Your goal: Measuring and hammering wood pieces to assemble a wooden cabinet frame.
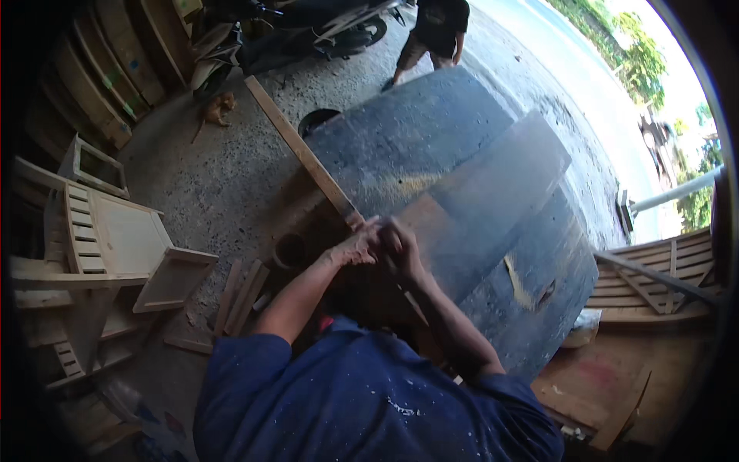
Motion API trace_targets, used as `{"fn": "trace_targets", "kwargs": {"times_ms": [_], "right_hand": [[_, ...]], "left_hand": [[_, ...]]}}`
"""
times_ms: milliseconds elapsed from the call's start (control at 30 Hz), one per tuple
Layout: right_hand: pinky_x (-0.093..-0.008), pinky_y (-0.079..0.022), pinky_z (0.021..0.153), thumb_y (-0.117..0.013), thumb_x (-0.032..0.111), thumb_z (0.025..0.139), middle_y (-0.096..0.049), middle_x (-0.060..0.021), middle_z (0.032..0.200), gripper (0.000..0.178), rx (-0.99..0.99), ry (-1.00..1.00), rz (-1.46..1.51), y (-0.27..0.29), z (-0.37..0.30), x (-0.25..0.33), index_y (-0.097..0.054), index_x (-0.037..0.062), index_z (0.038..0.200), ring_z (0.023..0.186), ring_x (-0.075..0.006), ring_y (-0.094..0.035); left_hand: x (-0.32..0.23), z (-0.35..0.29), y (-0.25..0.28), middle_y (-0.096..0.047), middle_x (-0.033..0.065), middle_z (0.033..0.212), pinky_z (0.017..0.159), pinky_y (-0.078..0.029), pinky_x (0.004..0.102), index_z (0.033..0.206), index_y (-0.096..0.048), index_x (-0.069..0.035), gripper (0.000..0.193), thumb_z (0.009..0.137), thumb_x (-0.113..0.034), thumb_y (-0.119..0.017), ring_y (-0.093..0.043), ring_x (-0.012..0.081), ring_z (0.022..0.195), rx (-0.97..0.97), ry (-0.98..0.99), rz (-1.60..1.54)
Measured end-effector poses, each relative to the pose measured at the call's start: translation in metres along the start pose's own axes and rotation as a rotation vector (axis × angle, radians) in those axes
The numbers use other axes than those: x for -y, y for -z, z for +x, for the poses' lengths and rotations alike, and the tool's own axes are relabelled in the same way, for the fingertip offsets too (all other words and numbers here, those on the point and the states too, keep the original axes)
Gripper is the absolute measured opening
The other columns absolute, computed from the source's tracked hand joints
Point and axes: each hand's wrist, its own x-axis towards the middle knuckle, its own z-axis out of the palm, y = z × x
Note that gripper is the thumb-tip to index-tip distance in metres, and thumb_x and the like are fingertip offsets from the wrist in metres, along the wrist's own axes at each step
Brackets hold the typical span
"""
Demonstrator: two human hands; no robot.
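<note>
**Wooden batten held at its near end beside a dark worktable**

The long wooden batten (302, 152) slants away from the person toward the upper left, alongside the left edge of the worktable (419, 127), its far end over the gritty floor. The left hand (356, 246) is closed around its near end. Just beside it, nearly touching, the right hand (401, 245) has its fingers curled in; blur and shadow hide what it grips, if anything, so I cannot tell.

On the worktable, right of the hands, lies a long grey panel (504, 175), with pale dust on the dark surface to its left. Below the left wrist, a round container (289, 250) stands near loose wooden strips (245, 296).

Farther left are pale wooden furniture frames (127, 235), and behind them tall planks (115, 65) lean together. A small tan animal (219, 108) is on the floor near a parked motorcycle (350, 37). Another person (440, 27) in a dark top stands beyond the worktable's far edge. At the right sits a slatted wooden piece (654, 279).
</note>
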Motion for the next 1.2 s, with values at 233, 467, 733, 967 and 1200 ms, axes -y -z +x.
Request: {"fn": "trace_targets", "kwargs": {"times_ms": [233, 467, 733, 967, 1200], "right_hand": [[-0.0292, -0.044, 0.066, -0.066, 0.003, 0.095, -0.048, -0.0016, 0.069, 0.016, -0.030, -0.003, -0.159, 0.031, 0.000, -0.039, -0.056, 0.0032, 0.083, 0.070, -0.0111, -0.043], [-0.0239, -0.039, 0.058, -0.067, 0.013, 0.099, -0.054, 0.0009, 0.076, 0.028, -0.295, -0.647, 0.134, 0.088, -0.038, 0.000, -0.057, 0.0018, 0.076, 0.066, -0.0048, -0.050], [-0.0266, -0.038, 0.060, -0.071, 0.020, 0.096, -0.043, 0.0050, 0.071, 0.026, -0.018, -0.485, -0.188, 0.041, -0.052, -0.021, -0.055, 0.0042, 0.083, 0.069, -0.0062, -0.040], [-0.0333, -0.040, 0.057, -0.073, 0.020, 0.094, -0.039, -0.0096, 0.066, 0.029, -0.003, -0.413, -0.258, 0.020, -0.033, -0.014, -0.053, 0.0028, 0.084, 0.063, -0.0148, -0.036], [-0.0351, -0.044, 0.054, -0.074, 0.013, 0.088, -0.050, -0.0095, 0.060, 0.021, 0.090, -0.268, -0.238, 0.055, -0.083, 0.017, -0.055, 0.0051, 0.083, 0.050, -0.0257, -0.051]], "left_hand": [[0.013, 0.005, -0.002, -0.041, 0.0086, 0.156, 0.121, -0.022, 0.0546, 0.154, -0.043, -0.023, 0.101, 0.063, -0.033, -0.086, -0.026, 0.0433, 0.147, 0.077, -0.169, 0.321], [-0.011, -0.005, 0.002, -0.037, 0.0044, 0.161, 0.120, -0.015, 0.0615, 0.156, -0.037, -0.040, 0.108, 0.062, -0.026, -0.086, -0.022, 0.0388, 0.152, 0.157, 0.011, 0.361], [-0.009, -0.001, 0.005, -0.035, 0.0015, 0.163, 0.122, -0.012, 0.0601, 0.156, -0.039, -0.034, 0.104, 0.063, -0.025, -0.086, -0.019, 0.0370, 0.153, 0.191, 0.021, 0.346], [-0.005, -0.003, 0.002, -0.035, 0.0034, 0.161, 0.122, -0.017, 0.0580, 0.156, -0.039, -0.030, 0.105, 0.064, -0.034, -0.089, -0.017, 0.0368, 0.154, 0.158, 0.029, 0.446], [-0.019, -0.002, 0.003, -0.037, -0.0046, 0.161, 0.123, -0.012, 0.0594, 0.154, -0.041, -0.043, 0.102, 0.064, -0.023, -0.084, -0.019, 0.0391, 0.153, 0.173, 0.089, 0.331]]}}
